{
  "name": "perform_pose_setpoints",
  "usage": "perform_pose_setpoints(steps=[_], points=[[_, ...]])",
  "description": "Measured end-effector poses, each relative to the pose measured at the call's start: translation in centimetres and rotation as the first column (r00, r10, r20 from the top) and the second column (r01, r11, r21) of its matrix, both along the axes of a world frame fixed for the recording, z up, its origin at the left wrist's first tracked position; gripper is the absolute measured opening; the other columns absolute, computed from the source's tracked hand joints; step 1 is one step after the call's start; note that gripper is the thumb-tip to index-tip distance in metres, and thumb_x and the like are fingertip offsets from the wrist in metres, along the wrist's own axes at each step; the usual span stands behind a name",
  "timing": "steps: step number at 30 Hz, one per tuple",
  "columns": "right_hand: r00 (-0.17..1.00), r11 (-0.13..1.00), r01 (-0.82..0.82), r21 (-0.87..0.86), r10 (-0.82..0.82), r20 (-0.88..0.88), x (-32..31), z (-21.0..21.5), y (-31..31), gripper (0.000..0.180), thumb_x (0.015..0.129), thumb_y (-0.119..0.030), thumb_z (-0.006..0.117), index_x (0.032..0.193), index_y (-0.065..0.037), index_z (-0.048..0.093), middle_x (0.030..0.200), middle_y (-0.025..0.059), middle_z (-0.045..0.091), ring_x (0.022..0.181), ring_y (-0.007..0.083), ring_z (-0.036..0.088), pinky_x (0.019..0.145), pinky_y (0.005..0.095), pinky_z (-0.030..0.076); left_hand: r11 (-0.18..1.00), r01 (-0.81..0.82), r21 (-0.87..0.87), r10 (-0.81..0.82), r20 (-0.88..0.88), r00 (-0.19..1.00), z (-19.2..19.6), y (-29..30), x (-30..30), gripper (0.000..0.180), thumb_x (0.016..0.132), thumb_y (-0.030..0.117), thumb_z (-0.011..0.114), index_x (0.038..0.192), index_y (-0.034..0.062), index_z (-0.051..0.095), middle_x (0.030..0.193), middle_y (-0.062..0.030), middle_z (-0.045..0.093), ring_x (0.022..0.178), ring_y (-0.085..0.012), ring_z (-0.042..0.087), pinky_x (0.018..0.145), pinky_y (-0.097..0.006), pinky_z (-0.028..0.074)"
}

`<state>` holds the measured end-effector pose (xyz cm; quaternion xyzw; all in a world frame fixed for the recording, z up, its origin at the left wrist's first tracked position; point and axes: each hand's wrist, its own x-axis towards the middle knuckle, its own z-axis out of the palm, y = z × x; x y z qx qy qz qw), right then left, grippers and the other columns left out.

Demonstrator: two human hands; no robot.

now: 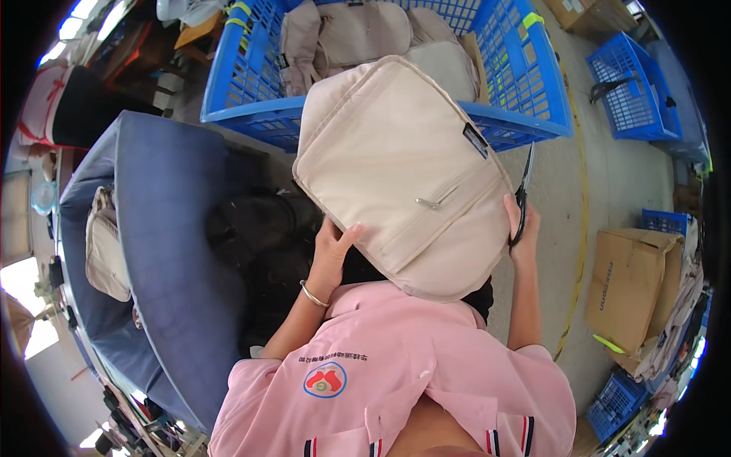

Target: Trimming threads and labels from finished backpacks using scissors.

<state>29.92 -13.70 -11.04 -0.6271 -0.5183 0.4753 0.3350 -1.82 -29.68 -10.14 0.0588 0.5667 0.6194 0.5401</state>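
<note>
A beige backpack (381,167) is held up, tilted, in front of my body. On its face are a zip pocket with a metal puller (428,203) and a small dark label (475,140). My left hand (333,247) grips the lower left edge, thumb on top and fingers partly hidden beneath. At the right edge my right hand (527,232) is closed on the bag and also holds black-handled scissors (522,196), whose blades point away from me. The backpack's underside is out of sight.
Just beyond the bag stands a large blue plastic crate (251,114) with several beige bags inside. A blue fabric-covered surface (171,251) rises at my left, with another beige bag (106,244) behind it. To the right are a cardboard box (628,286) and a blue crate (620,84).
</note>
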Motion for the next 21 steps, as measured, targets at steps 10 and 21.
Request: perform_pose_setpoints(steps=[10, 21], points=[[0.957, 0.990, -0.129, -0.051, 0.110, -0.268, -5.5, 2.8, -2.5, 0.046, 0.096, -0.045, 0.060, 0.095, 0.001, 0.061, 0.070, 0.0039, 0.058, 0.052, 0.0108, 0.056, 0.045, 0.0238, 0.043, 0.890, -0.374, 0.259, 0.431, -0.745, 0.509, 13.0, -3.0, -10.7, 0.028, 0.095, 0.010, 0.055, 0.117, -0.0053, 0.065, 0.115, -0.0130, 0.062, 0.111, -0.0213, 0.057, 0.101, -0.035, 0.044], [0.996, 0.999, -0.023, -0.026, 0.025, 0.086, -1.9, -2.8, -2.5, 0.045, 0.087, -0.044, 0.073, 0.085, -0.001, 0.058, 0.064, 0.0024, 0.054, 0.049, 0.0091, 0.052, 0.045, 0.0260, 0.040, 0.338, -0.568, 0.750, 0.930, -0.359, 0.078, 17.8, -21.2, -33.1, 0.049, 0.101, 0.026, 0.050, 0.132, -0.0114, 0.047, 0.133, -0.0220, 0.054, 0.122, -0.0326, 0.055, 0.105, -0.043, 0.046]])
